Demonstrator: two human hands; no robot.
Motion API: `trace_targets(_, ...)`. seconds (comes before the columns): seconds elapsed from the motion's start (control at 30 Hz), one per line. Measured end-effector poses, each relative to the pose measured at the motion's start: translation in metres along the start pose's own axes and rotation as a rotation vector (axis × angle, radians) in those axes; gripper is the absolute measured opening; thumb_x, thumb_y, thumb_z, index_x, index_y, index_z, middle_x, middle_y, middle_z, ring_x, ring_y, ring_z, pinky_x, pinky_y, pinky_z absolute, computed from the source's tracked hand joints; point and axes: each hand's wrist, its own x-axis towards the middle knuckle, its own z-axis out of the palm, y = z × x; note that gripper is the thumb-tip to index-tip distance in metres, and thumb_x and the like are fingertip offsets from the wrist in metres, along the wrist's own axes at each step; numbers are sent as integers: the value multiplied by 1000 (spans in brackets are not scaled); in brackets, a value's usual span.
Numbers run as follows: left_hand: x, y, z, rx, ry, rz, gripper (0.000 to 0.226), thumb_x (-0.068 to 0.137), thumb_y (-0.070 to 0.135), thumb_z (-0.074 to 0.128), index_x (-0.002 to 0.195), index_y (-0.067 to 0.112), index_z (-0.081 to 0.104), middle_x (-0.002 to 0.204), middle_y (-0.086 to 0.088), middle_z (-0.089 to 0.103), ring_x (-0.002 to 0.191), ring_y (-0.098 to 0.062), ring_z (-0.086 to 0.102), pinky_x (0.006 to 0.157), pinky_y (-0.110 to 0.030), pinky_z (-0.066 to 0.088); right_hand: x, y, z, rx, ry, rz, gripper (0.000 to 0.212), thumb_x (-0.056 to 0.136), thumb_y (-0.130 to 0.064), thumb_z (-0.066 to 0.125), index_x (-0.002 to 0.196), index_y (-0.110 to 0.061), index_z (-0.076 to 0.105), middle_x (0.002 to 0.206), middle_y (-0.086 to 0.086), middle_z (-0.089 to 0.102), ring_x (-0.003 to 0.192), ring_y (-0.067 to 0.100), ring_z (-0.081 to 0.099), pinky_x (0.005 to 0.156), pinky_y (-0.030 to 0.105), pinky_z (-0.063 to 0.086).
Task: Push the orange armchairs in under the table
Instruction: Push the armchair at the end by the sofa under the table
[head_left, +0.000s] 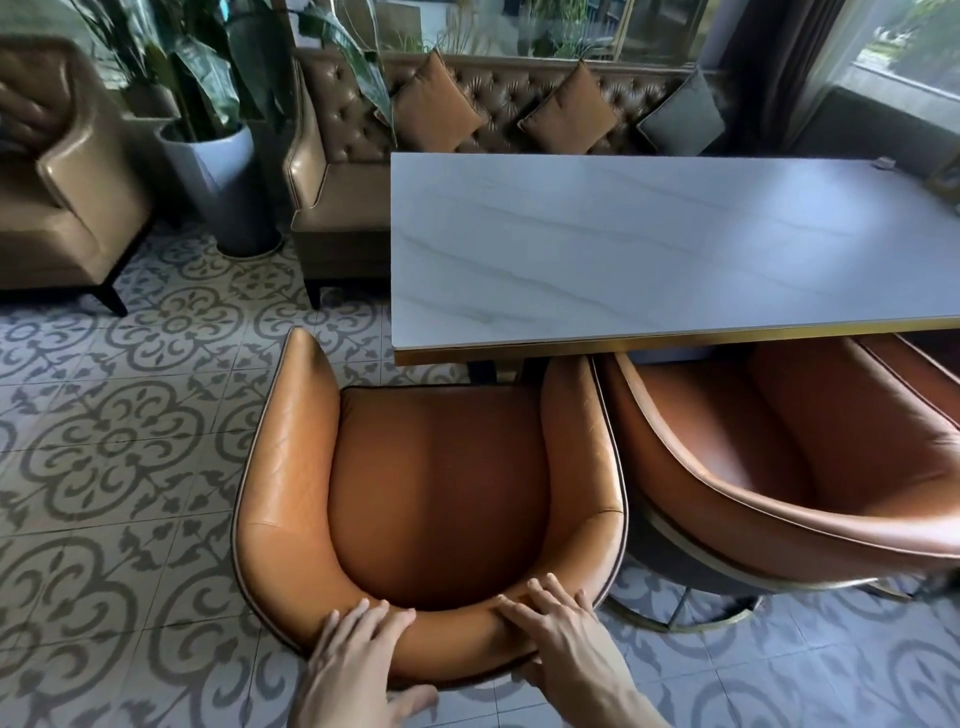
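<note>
An orange leather armchair (431, 483) stands just below me, at the left end of the white marble table (649, 249). Its right arm tip sits under the table's gold-trimmed front edge; its left arm sticks out past the table's left corner. My left hand (353, 660) and my right hand (556, 634) both grip the top of its curved backrest, fingers over the rim, thumbs behind. A second orange armchair (789, 457) stands to the right, its front tucked under the table edge, almost touching the first chair.
A tufted brown sofa (343, 171) with cushions runs along the table's far side. A white planter (218, 182) with a big leafy plant and a tan armchair (62, 208) stand at the left. Patterned tile floor (130, 441) spreads to my left.
</note>
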Motion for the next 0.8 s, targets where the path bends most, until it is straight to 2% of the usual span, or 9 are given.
trace_targets(0.07, 1, 1, 1, -48, -34, -56, 100, 48, 87, 36, 140, 49, 38, 152, 20, 35, 144, -7, 23, 118, -30, 7, 3, 3, 2, -7, 15, -11, 79, 89, -25, 70, 157, -37, 31, 160, 19, 35, 151, 39, 24, 116, 59, 27)
trace_targets(0.13, 2, 1, 1, -36, -29, -61, 102, 47, 88, 32, 140, 48, 39, 153, 18, 35, 145, -7, 21, 117, -30, 5, 8, 3, 3, -47, 15, -30, 80, 88, -22, 71, 156, -36, 32, 155, 20, 41, 147, 40, 29, 111, 58, 33)
trace_targets(0.23, 1, 3, -5, -18, -58, -88, 91, 60, 88, 49, 141, 47, 37, 154, 18, 33, 145, -7, 19, 119, -31, 4, 9, 2, 3, -47, 24, -40, 75, 91, -26, 70, 156, -34, 33, 150, 16, 44, 143, 36, 31, 106, 56, 34)
trace_targets(0.3, 2, 4, -2, -11, -42, -86, 83, 69, 81, 57, 142, 46, 37, 155, 17, 33, 145, -8, 19, 120, -33, 6, 9, 5, -1, -42, 32, -43, 73, 91, -28, 69, 155, -35, 34, 145, 11, 46, 140, 32, 32, 106, 53, 34)
trace_targets(0.4, 9, 8, 1, 5, -46, -79, 83, 70, 82, 56, 142, 44, 38, 155, 14, 35, 145, -10, 22, 120, -35, 9, 12, 15, -2, 0, 76, -46, 71, 90, -24, 71, 153, -36, 40, 140, 7, 51, 136, 31, 36, 104, 52, 36)
trace_targets(0.5, 13, 8, 2, 1, -58, -85, 81, 70, 81, 58, 139, 43, 41, 153, 13, 38, 144, -11, 24, 121, -36, 10, 18, 21, -2, 25, 57, -63, 66, 89, -34, 72, 149, -37, 46, 130, 4, 55, 126, 28, 43, 97, 51, 40)
trace_targets(0.57, 11, 8, 2, -14, -38, -99, 79, 71, 80, 59, 139, 43, 42, 153, 13, 38, 144, -11, 24, 121, -35, 9, 18, 21, -3, 18, 56, -63, 65, 90, -39, 69, 150, -37, 45, 129, 4, 55, 124, 27, 42, 97, 50, 39)
trace_targets(0.8, 11, 9, 2, -21, -25, -101, 79, 68, 81, 60, 135, 41, 46, 148, 16, 43, 142, -11, 29, 120, -35, 11, 17, 18, -5, 47, 46, -41, 67, 90, -34, 73, 151, -37, 45, 132, 5, 55, 126, 28, 40, 101, 50, 36)
